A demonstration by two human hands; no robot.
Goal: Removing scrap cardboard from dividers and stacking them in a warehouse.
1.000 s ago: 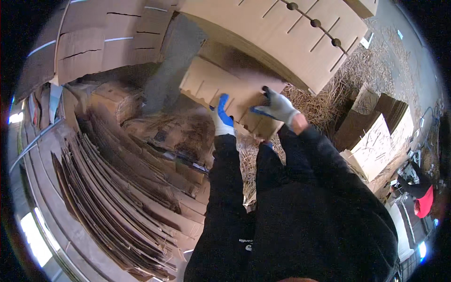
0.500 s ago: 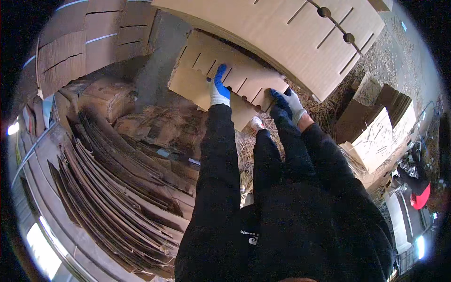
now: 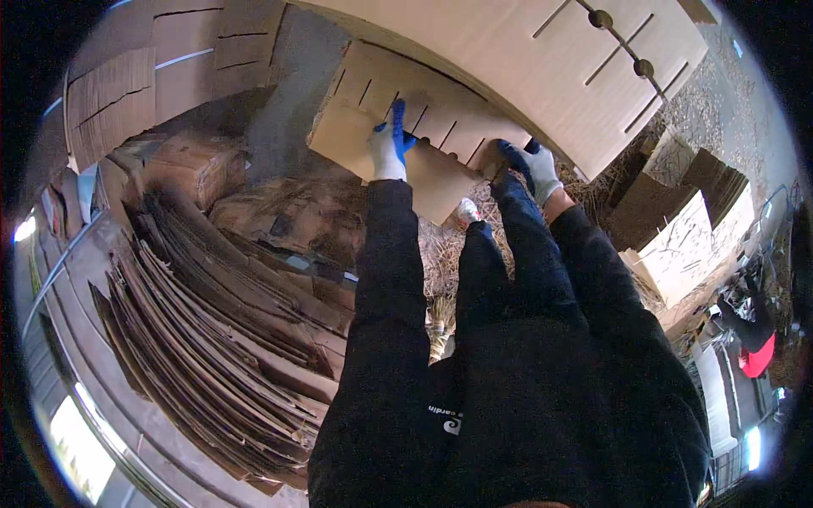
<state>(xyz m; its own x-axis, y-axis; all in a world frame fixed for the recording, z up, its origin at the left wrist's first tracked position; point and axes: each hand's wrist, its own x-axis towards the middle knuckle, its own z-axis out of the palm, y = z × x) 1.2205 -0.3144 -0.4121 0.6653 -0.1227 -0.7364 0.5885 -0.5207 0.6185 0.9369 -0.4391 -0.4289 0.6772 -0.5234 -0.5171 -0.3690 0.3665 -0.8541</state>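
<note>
A slotted brown cardboard piece (image 3: 385, 85), thick enough to be a stack of sheets, lies tilted in front of me. It has a row of straight cuts and small round holes. My left hand (image 3: 391, 148), in a white and blue glove, rests on its top face with the index finger stretched forward and the thumb apart. At the right end, my right hand (image 3: 535, 169), gloved alike, grips the near edge; some of its fingers are hidden. A larger slotted cardboard stack (image 3: 500, 51) stands just beyond, close to the right hand.
Left of me lies a big fanned pile of cardboard sheets (image 3: 212, 339), with a crushed brown box (image 3: 195, 169) behind it. Bundled cardboard stacks (image 3: 110, 102) stand far left. At right sit cardboard blocks (image 3: 677, 245). Thin scrap strips (image 3: 440, 254) cover the floor near my feet.
My left hand has shifted slightly left and away from me along the cardboard, its thumb now showing apart. The right hand keeps to the right end. The whole view has shifted a little.
</note>
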